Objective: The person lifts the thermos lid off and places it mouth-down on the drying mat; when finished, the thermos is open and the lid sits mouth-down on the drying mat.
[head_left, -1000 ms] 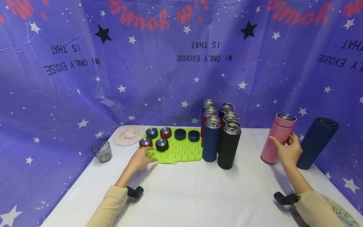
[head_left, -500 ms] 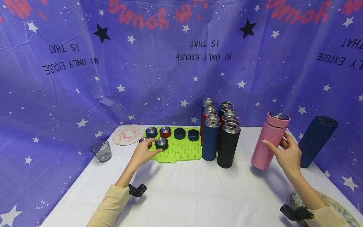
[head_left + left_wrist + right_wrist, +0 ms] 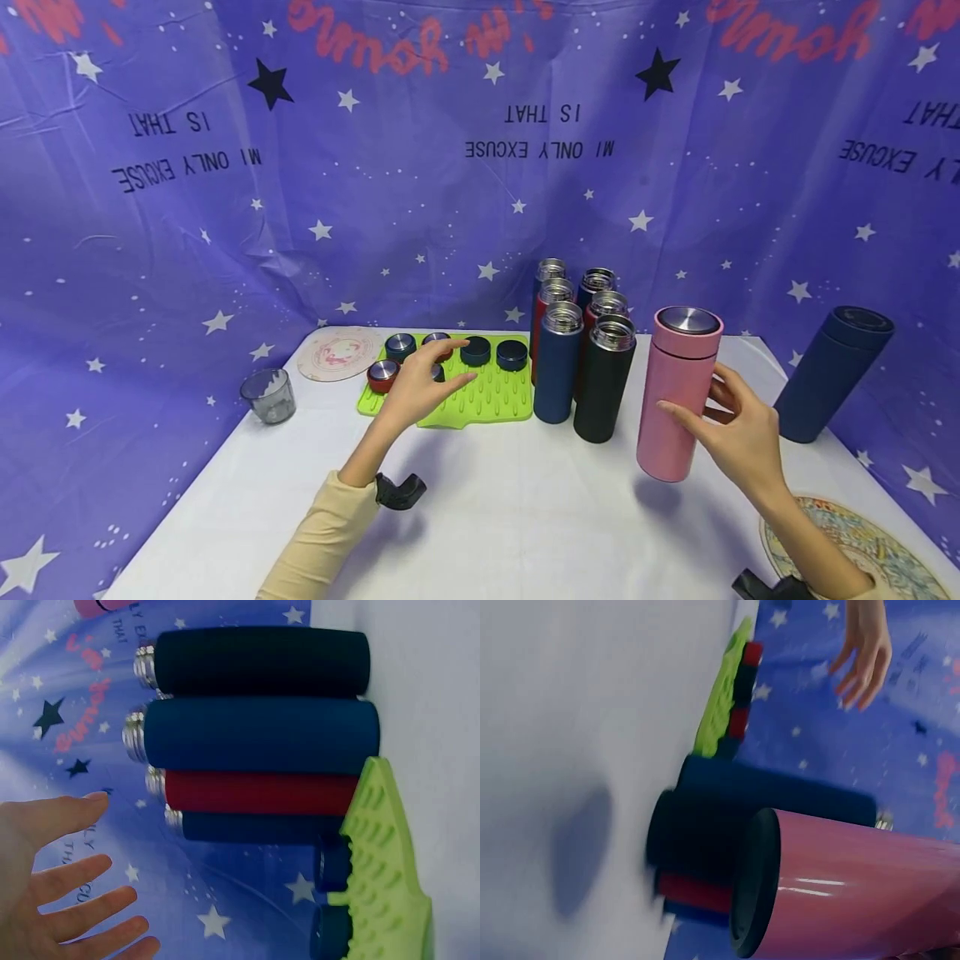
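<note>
My right hand [image 3: 738, 429] grips a pink thermos flask [image 3: 678, 400] by its body, lid on, and holds it above the table; its shadow falls below it. In the right wrist view the flask's dark base [image 3: 756, 885] shows up close. My left hand [image 3: 420, 379] hovers in front of the green drying mat [image 3: 491, 404], fingers spread with nothing between them. Lids stand on the mat: a red lid [image 3: 383, 375], a blue lid [image 3: 401, 347] and dark lids such as the one [image 3: 512, 355] at right. The hand partly hides others.
Several lidless flasks stand close together right of the mat, a black flask [image 3: 604, 379] and a blue flask [image 3: 558, 362] in front. A capped dark blue flask [image 3: 832, 375] stands at far right. A glass cup [image 3: 270, 397], a round pink-white mat [image 3: 340, 354] and a patterned round mat [image 3: 892, 550] lie around.
My right hand has lifted the pink flask off the table and brought it left and nearer to me. My left hand has risen from the mat's front-left corner and moved right.
</note>
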Available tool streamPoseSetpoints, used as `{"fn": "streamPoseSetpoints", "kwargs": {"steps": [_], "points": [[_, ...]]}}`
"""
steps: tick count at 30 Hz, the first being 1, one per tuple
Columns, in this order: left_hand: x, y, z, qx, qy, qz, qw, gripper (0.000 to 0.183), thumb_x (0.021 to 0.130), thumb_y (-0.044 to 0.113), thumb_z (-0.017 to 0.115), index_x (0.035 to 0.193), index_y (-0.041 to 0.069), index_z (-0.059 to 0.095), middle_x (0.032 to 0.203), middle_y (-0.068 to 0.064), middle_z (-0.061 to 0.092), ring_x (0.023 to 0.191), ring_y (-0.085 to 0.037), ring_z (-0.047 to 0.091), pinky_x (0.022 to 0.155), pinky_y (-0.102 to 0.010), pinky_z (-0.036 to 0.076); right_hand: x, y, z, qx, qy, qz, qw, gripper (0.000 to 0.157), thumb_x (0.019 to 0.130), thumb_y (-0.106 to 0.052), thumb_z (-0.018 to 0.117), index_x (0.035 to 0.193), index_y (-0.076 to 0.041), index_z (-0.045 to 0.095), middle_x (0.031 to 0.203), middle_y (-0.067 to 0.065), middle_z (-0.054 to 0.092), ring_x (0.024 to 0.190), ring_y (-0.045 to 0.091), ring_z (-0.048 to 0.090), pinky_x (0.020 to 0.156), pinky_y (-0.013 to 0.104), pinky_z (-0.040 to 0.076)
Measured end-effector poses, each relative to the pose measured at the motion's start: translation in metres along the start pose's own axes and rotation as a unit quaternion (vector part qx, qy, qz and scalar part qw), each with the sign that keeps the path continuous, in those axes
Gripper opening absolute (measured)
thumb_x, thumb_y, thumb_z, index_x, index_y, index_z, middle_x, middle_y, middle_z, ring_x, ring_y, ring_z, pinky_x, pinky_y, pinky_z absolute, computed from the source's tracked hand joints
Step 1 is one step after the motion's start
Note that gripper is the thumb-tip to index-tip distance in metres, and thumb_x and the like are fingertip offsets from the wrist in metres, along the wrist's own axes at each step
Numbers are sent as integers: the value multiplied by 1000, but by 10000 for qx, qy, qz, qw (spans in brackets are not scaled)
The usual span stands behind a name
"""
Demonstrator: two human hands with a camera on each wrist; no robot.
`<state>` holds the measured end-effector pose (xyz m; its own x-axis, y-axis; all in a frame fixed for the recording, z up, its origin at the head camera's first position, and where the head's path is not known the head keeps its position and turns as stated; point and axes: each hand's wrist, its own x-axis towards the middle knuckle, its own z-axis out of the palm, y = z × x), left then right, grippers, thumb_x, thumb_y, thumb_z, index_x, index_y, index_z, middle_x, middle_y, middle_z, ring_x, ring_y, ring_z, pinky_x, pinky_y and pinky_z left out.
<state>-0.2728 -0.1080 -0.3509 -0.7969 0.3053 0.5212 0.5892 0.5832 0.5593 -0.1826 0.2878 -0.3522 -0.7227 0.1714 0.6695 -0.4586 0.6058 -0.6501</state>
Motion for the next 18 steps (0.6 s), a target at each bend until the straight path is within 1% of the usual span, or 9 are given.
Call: {"fn": "streamPoseSetpoints", "kwargs": {"steps": [2,4,5,6,8,12,15,17,18], "points": [[3,5,2,-78,19,100,9999,49,86,32,74,129,14,61,124,-4,61,102,-24,58,83,-39,51,-3,-7,3,39,-119,-220,9997,71,63,-3,90,128,-9,60,100,-23,63,85,-9,63,70,10,51],[5,10,3,-218,47,170,9996,48,86,32,74,129,15,61,125,-3,61,103,-22,57,83,-37,51,-5,-13,8,81,-240,-378,9990,70,62,-3,90,126,-9,61,99,-25,62,85,-8,63,71,10,51],[6,13,4,-287,65,199,9994,48,86,32,74,130,16,61,126,-2,61,108,-22,56,85,-36,51,-6,-16,11,111,-307,-429,9985,70,62,-4,91,125,-9,61,99,-24,63,85,-7,64,71,11,52],[8,16,5,-357,85,226,9991,49,86,33,74,130,16,61,128,-1,60,114,-20,55,88,-36,51,-7,-19,14,140,-360,-466,9982,69,62,-4,91,125,-9,62,98,-21,65,86,-6,64,71,11,52],[10,21,6,-524,101,262,9982,49,86,34,73,131,18,60,129,1,59,119,-19,53,91,-37,51,-7,-25,21,198,-452,-530,9974,70,62,-6,91,125,-10,62,99,-13,68,87,-4,65,72,12,52],[14,32,8,-878,123,391,9953,49,87,35,73,132,22,59,129,5,58,119,-15,51,94,-35,50,-5,-37,34,380,-637,-632,9952,73,61,-7,92,127,-12,61,101,4,71,89,-1,65,72,14,53],[16,39,8,-1148,131,552,9918,48,88,33,72,132,23,58,130,7,57,120,-14,51,96,-34,48,-2,-44,45,555,-757,-766,9926,75,60,-4,92,128,-11,61,103,7,71,91,0,65,73,15,53],[17,44,8,-1293,109,650,9894,47,89,33,71,133,24,58,131,9,57,121,-12,51,97,-32,48,-1,-55,49,638,-817,-945,9901,75,59,-1,91,127,-7,61,102,10,71,91,1,65,72,15,54],[15,51,5,-1386,82,689,9879,47,89,29,71,133,21,58,131,6,57,122,-14,51,98,-34,47,-1,-57,53,673,-841,-1024,9889,75,58,-1,91,127,-6,61,101,9,71,91,3,66,72,15,54]]}}
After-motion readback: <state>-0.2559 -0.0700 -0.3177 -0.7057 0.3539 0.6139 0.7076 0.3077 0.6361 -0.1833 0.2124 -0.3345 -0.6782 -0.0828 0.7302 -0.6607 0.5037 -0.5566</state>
